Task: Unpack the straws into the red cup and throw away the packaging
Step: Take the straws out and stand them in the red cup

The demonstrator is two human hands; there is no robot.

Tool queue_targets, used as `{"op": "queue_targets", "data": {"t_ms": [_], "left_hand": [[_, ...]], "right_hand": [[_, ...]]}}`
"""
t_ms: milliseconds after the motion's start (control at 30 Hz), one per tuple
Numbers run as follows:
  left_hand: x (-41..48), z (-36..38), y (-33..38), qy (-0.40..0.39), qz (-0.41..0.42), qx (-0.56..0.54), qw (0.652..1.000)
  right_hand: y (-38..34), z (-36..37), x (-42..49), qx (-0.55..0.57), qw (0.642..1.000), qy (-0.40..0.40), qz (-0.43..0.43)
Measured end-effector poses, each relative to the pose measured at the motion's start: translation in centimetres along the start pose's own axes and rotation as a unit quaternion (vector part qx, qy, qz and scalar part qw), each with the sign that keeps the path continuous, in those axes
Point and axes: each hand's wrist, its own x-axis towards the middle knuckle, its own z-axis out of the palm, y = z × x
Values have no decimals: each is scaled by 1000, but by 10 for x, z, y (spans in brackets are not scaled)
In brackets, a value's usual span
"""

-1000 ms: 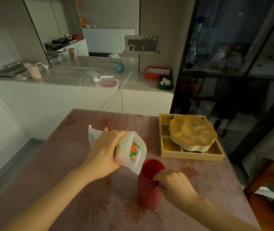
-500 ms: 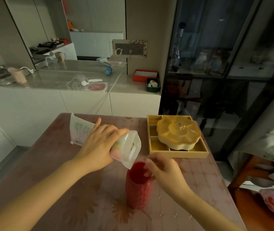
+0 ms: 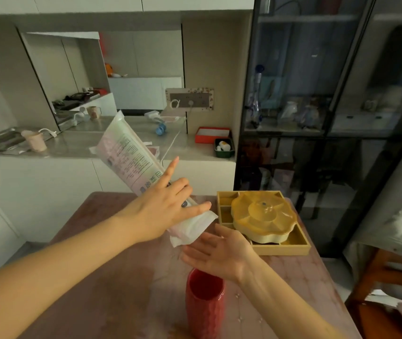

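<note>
The straws are not yet in the red cup [image 3: 205,302], as far as can be seen: its mouth looks dark and nothing sticks out above the rim, though the right hand partly covers it. The straw packet [image 3: 131,157] is held tilted above and beyond the red cup, its sealed end high toward the far wall and its open mouth pointing down just behind the cup. The left hand [image 3: 163,206] grips the packet near its lower end, index finger stretched out along it and the other fingers wrapped over the film. The right hand [image 3: 219,253] is open, palm up, holding nothing, directly over the red cup and just under the packet's mouth, as if to catch or guide what slides out. No straws show through the mouth, so I judge the emptying is under way or about to start; dropping the straws into the cup and throwing away the packaging both remain. No bin is in view. The red cup stands on a reddish patterned counter [image 3: 112,277]; beyond it to the right sits a yellow compartment tray [image 3: 290,248] with a flower-shaped yellow dish [image 3: 263,216] on top. Farther behind the cup runs a pale kitchen worktop with cups and small items, and to its right a dark glass-fronted cabinet [image 3: 317,94]. The room is dim.
</note>
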Motion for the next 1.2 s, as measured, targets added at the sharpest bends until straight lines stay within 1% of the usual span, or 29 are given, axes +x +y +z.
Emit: {"op": "queue_targets", "data": {"t_ms": [100, 200, 300, 500, 600, 667, 767, 833, 900, 1000, 1067, 1200], "left_hand": [[6, -6, 4, -30, 43, 28, 998], [13, -10, 7, -66, 79, 54, 993], [15, -14, 4, -74, 64, 69, 993], [6, -19, 5, -60, 37, 45, 997], [6, -19, 7, -71, 31, 3, 997], [5, -16, 5, -86, 33, -14, 996], [-1, -6, 4, -145, 19, -58, 988], [-4, -5, 7, -177, -9, -80, 981], [-4, -7, 7, -188, -64, -109, 974], [-4, -9, 4, -200, -129, -171, 956], [-5, -7, 6, -204, -148, -216, 943], [-8, -2, 8, -219, -166, -327, 904]], "right_hand": [[-1, 2, 5, 53, 997, -55, 16], [0, 9, 3, 77, 991, -106, 31], [1, 11, 5, 80, 989, -121, 21], [6, 21, 4, 76, 988, -134, 11], [5, 30, 3, 91, 986, -133, 31], [5, 31, 10, 83, 991, -96, 32], [11, 28, 23, 48, 997, -51, 37], [19, 25, 29, 62, 996, -46, 40], [27, 22, 29, 66, 996, -59, 19], [35, 14, 28, -2, 994, -96, -47], [40, 9, 27, -46, 989, -118, -80], [41, 3, 23, -79, 981, -124, -128]]}}
